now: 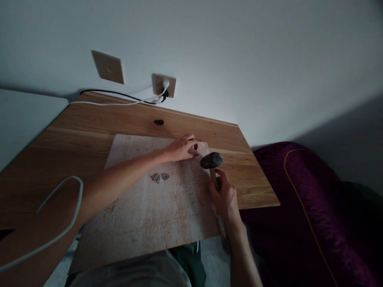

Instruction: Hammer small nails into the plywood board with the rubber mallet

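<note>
My right hand (226,195) is wrapped around the handle of a hammer (212,160), gripping it a short way below the dark head. The hammer head is over the right edge of a pale, wood-patterned board (167,211). Close to the board's far right corner, my left hand (183,148) has its thumb and fingers drawn together in a pinch. Whatever lies between those fingertips is too small to make out. Several shiny metal nails or screws (160,177) lie in a small pile on the board, nearer to me than my left hand.
Beneath the board is a wooden desk (251,187) with a cable hole (158,122). White and black cables run to a wall socket (170,85). A white panel (26,119) stands at left. A white cord (80,191) loops across my left arm. Purple fabric (299,191) is at right.
</note>
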The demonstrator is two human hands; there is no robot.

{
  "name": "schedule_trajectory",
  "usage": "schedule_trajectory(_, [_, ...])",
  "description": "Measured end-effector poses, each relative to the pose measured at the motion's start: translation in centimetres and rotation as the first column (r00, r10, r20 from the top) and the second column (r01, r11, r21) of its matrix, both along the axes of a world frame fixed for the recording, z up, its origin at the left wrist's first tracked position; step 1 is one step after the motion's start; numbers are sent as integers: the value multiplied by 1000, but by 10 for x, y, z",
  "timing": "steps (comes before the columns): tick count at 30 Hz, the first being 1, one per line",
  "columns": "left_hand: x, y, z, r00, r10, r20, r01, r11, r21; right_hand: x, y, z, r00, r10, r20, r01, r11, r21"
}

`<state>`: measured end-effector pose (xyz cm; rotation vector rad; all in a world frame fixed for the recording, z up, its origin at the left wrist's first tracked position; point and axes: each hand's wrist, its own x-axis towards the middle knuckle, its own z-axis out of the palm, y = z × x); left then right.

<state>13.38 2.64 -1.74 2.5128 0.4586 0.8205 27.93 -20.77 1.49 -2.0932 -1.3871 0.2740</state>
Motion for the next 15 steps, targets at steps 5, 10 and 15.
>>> schedule_trajectory(5, [0,0,0,1000,12,-2,-12,1000,-6,-2,1,2,1000,-15,-5,15,1000,5])
schedule_trajectory(10, [-1,-1,2,1000,1,-15,-1,1000,-17,-2,2,5,1000,-19,-17,19,1000,-1])
schedule_trajectory(15, [-1,-2,3,1000,-3,-27,4,1000,10,-2,1,4,1000,-20,-12,21,1000,1])
